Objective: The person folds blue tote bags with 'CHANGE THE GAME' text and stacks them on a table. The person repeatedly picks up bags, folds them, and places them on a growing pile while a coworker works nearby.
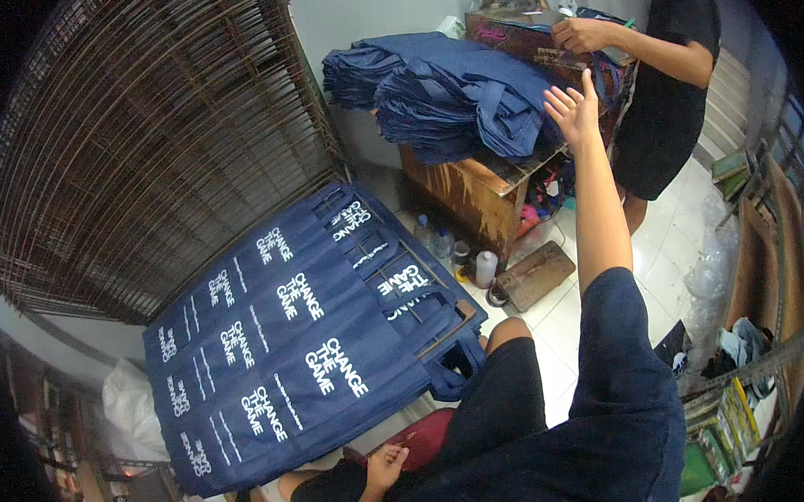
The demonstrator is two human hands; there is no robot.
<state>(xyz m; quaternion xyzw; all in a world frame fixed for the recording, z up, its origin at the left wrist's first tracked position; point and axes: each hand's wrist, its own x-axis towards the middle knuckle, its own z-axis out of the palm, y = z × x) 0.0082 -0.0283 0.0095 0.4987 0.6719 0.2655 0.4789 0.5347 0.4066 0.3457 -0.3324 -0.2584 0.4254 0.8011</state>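
Observation:
My right hand [575,115] is stretched far out to the upper right, palm showing and fingers apart, with nothing in it. It is close to the heap of folded navy fabric bags [454,96] on a worn wooden table [471,199]. My left hand [386,467] is low over my lap, its fingers loosely curled and no object showing in them. On its left, navy bags with white printing [285,346] lie in overlapping rows on a rack, their handles along the right side.
A co-worker in black [673,87] stands beyond the table, hands over a wooden box. A large wire rack [154,127] leans at the upper left. A white bottle [485,270] and wooden board [536,276] are on the tiled floor. A red seat [419,439] is beside my leg.

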